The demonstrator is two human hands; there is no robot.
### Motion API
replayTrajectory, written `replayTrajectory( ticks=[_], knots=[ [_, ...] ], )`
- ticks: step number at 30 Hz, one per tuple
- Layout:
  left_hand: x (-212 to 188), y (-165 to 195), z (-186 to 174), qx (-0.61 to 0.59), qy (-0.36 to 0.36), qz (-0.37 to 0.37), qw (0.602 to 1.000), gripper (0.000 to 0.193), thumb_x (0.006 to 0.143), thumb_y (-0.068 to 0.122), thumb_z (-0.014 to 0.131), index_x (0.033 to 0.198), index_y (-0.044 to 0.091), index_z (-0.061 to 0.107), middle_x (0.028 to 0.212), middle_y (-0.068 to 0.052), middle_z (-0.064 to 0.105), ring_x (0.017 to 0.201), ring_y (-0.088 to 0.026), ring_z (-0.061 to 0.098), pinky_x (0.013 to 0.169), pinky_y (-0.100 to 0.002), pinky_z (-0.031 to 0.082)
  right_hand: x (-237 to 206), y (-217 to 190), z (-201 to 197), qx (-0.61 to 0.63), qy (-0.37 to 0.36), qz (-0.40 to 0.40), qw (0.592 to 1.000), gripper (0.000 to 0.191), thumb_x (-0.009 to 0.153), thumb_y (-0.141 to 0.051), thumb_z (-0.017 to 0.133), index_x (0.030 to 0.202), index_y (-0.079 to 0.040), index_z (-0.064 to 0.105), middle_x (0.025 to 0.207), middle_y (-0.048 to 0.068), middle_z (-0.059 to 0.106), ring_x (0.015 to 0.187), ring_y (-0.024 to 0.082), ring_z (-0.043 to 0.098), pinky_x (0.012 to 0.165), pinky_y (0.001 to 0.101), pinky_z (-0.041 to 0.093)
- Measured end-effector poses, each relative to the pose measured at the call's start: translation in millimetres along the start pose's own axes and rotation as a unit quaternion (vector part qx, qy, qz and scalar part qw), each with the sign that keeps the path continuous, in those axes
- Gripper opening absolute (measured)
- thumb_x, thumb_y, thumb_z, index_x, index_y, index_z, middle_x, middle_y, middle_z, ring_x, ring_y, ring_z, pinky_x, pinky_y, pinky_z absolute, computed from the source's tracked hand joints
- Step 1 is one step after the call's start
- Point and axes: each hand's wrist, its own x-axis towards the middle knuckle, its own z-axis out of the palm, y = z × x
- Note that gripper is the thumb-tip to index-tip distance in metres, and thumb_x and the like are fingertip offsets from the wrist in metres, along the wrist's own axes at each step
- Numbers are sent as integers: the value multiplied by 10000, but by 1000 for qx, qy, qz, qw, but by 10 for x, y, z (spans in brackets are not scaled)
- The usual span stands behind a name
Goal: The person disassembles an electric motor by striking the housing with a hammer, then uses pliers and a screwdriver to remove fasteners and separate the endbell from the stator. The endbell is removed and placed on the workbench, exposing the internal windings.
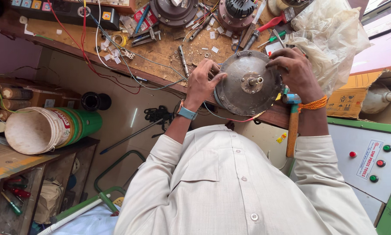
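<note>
Cluttered with screws, wires and hand tools, a wooden workbench (160, 52) fills the top of the view, and a round grey motor housing (247, 82) with a short central shaft is held upright at its near edge, partly overhanging it. The housing is gripped at its left rim by the left hand (203, 82), fingers curled round the edge, and at its upper right rim by the right hand (293, 69), fingers spread and pressed against the metal. A hammer (292, 124) with a wooden handle hangs over the bench edge just beside the right wrist. A crumpled clear plastic bag (330, 39) lies against the right hand's far side. Further right, a yellow cardboard box (356, 95) and a white control panel (369, 161) with red and green round buttons and a rectangular label are seen. To the left, open floor is left below the bench, bounded by a white and green bucket (52, 128) lying on its side.
</note>
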Motion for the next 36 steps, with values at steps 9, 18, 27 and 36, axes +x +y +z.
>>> replayTrajectory(
  ticks=[9, 18, 27, 36],
  knots=[
    [47, 39, -167, 85, -37, 142, 986, 164, 949, 192, 778, 1021, 71, 695, 1009, -76, 675, 903, -232, 704, 750, -362, 592, -56, 164, 79, -47, -58, 71, 995, 164, 972, -218, 822, 1054, -104, 738, 1041, 42, 683, 1020, 277, 658, 875, 426, 527],
    [15, -20, -150, 45, 138, 196, 970, 179, 1009, 107, 655, 1183, 98, 700, 1103, -42, 690, 942, -192, 735, 822, -291, 638, -87, 188, -147, -28, -34, -96, 994, 406, 893, -95, 756, 1293, -39, 714, 1175, 102, 680, 1102, 306, 609, 938, 433, 534],
    [-261, 493, -21, -256, -98, 70, 959, 112, 1071, 53, 555, 1122, 56, 655, 983, -41, 562, 871, -166, 618, 770, -321, 553, -213, 185, 156, -82, -15, 11, 996, 120, 1004, -150, 795, 1051, -70, 719, 1023, 47, 699, 1018, 254, 639, 918, 404, 517],
    [-395, 656, 265, 178, -197, 383, 885, 318, 865, 101, 686, 1176, 160, 672, 1085, -42, 506, 1025, -209, 498, 861, -338, 414, -345, 23, 181, -76, 108, -42, 990, 138, 953, 38, 704, 1078, -18, 705, 1050, 79, 700, 1026, 256, 636, 906, 385, 521]
  ],
)
